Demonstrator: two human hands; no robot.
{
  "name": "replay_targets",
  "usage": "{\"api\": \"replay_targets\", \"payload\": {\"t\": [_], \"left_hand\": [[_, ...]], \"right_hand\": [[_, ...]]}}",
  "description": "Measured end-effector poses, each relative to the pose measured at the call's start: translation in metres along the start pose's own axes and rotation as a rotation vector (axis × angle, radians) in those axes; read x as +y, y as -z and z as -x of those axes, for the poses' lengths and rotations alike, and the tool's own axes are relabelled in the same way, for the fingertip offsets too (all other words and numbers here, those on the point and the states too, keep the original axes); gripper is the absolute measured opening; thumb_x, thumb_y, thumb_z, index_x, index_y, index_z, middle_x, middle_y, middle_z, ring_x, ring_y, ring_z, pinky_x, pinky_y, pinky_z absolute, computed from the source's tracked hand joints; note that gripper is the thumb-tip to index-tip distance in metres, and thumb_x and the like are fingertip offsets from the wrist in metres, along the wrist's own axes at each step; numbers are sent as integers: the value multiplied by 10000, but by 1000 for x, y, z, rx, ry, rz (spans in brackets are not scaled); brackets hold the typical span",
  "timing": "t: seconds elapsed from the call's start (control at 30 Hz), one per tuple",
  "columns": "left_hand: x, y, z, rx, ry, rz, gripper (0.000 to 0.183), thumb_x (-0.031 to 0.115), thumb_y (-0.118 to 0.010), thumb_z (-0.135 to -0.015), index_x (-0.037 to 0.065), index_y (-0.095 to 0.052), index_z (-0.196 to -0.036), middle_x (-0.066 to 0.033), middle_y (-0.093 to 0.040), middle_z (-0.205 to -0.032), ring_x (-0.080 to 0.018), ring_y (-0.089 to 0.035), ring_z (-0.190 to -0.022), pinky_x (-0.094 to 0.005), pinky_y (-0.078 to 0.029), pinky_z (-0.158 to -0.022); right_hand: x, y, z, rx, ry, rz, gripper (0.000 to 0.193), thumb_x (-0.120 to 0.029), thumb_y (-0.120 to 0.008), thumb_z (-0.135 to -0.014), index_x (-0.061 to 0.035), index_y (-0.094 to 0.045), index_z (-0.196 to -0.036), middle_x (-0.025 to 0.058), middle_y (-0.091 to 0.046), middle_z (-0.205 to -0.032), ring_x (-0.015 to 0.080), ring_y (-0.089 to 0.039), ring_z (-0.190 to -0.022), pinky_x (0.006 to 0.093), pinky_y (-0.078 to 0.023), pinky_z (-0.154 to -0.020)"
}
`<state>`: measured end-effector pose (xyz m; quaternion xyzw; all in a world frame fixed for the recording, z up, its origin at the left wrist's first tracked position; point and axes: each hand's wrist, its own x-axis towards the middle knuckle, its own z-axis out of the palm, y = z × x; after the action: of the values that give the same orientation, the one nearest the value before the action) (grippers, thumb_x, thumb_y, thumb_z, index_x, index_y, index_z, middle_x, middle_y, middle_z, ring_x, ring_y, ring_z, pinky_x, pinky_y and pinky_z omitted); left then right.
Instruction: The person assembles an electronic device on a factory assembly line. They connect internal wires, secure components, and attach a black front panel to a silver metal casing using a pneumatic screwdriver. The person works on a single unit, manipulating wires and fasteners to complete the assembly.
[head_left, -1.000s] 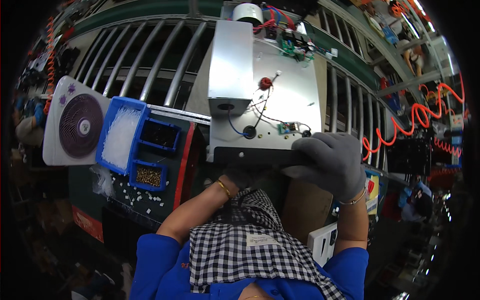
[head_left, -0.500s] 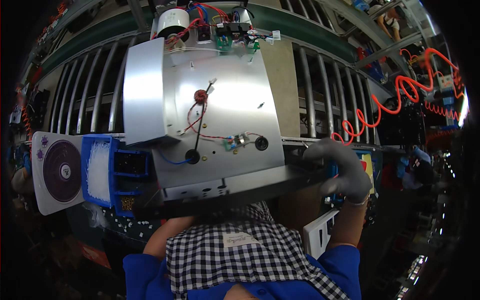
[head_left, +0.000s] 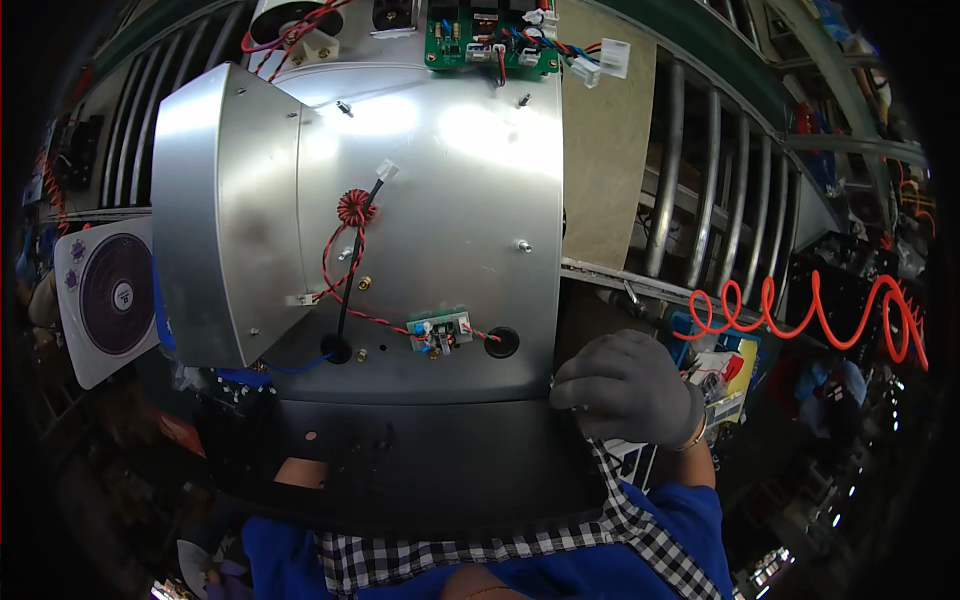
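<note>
Before me lies a silver metal chassis [head_left: 460,220] with a black panel [head_left: 440,460] along its near side. My right hand [head_left: 630,390], in a grey glove, has its fingers curled together at the panel's right end, where it meets the chassis corner. My left hand does not show. On the chassis are a red-wound coil [head_left: 356,208], a black cable tie [head_left: 350,275], red and black twisted wires and a small green circuit board [head_left: 440,331]. Two black grommets sit near the front edge; a blue wire runs to the left grommet [head_left: 335,348].
A bent silver housing [head_left: 230,210] rises on the left. At the back is a larger green circuit board [head_left: 490,40] with connectors. A white fan-like unit [head_left: 110,300] stands far left. Metal rollers [head_left: 700,190] and a coiled orange hose [head_left: 820,310] lie to the right.
The chassis now appears larger and nearer. The black panel shows more of its broad face toward me. My right hand's spread fingers have curled together at the panel's end. My left forearm has gone from sight.
</note>
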<state>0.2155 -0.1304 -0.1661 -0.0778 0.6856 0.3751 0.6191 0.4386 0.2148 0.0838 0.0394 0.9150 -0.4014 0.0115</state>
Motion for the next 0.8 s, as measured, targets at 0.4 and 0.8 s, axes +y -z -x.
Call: {"api": "replay_targets", "payload": {"t": [0.4, 0.8], "left_hand": [[7, 14, -14, 15, 10, -159, 421, 281, -570, -942, 66, -537, -1302, -142, -597, -1250, -266, -586, -1150, -362, -473, -973], [17, 20, -19, 61, -74, -264, 411, 296, -579, -938, 69, -552, -1279, -149, -620, -1207, -271, -610, -1114, -367, -487, -943]], "right_hand": [[6, 6, -7, -77, 13, -85, 344, -185, -780, -616, -203, -690, -948, -21, -676, -1011, 200, -659, -927, 349, -490, -743], [205, -61, 93, -75, -1010, 519, 561, -456, -695, -818, -27, -647, -1178, 195, -677, -1108, 340, -662, -1033, 441, -522, -890]]}}
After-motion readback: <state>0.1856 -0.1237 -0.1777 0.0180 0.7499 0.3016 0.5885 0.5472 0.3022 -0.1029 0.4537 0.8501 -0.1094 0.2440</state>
